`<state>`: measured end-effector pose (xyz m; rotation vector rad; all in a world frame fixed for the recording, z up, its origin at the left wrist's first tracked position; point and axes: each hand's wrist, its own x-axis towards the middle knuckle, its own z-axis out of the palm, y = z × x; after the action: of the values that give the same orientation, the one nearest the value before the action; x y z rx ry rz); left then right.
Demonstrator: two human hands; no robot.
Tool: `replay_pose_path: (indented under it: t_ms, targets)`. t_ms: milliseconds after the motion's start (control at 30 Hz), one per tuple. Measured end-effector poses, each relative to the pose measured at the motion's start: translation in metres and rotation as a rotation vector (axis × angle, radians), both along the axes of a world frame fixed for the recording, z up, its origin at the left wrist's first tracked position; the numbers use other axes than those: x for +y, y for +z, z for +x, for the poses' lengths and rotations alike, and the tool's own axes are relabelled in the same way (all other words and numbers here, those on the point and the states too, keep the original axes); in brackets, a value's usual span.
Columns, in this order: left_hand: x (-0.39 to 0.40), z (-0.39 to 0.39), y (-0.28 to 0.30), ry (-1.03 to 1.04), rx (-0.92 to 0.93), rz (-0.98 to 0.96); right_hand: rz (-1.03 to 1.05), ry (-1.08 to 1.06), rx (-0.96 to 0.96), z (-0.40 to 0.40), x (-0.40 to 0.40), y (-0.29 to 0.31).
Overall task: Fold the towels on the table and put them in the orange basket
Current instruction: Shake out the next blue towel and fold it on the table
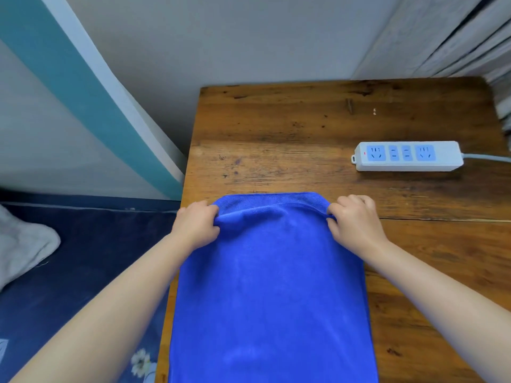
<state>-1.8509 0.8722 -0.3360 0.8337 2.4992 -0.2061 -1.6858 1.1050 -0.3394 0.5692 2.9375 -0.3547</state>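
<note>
Worn wooden table (304, 128) with power strip (409, 156); both hands (196, 223) (354, 222) pinch the blue towel (271, 286).

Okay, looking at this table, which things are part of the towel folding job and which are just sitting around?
Part of the job:
blue towel
left hand and right hand, each with a grip on a far corner

Just lying about:
power strip
white cloth off the table

No orange basket in view.

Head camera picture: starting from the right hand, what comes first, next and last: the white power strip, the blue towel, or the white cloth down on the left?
1. Blue towel: pinched at its far corner by the right hand.
2. White power strip: on the table, beyond the hand and to its right.
3. White cloth: off the table, far left.
</note>
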Motion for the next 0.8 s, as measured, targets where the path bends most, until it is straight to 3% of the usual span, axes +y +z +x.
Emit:
replay_pose_path:
  t_ms: [167,333,467,633,800]
  targets:
    - [-0.027,0.000,0.016,-0.057,-0.132,-0.029,-0.054,-0.043,-0.013,0.009,-0.002,0.006]
    - [-0.040,-0.015,0.030,0.294,-0.340,0.266,0.028,-0.040,-0.121,-0.018,0.000,0.008]
    - [-0.038,-0.024,0.029,0.288,-0.280,0.328,0.013,-0.015,-0.249,-0.046,-0.003,0.004]
    - [-0.027,-0.027,0.017,0.172,-0.081,0.224,-0.011,0.075,-0.305,-0.054,-0.005,0.003]
    - [-0.013,-0.029,0.007,0.025,-0.151,0.125,0.108,0.186,-0.335,-0.037,-0.002,0.009]
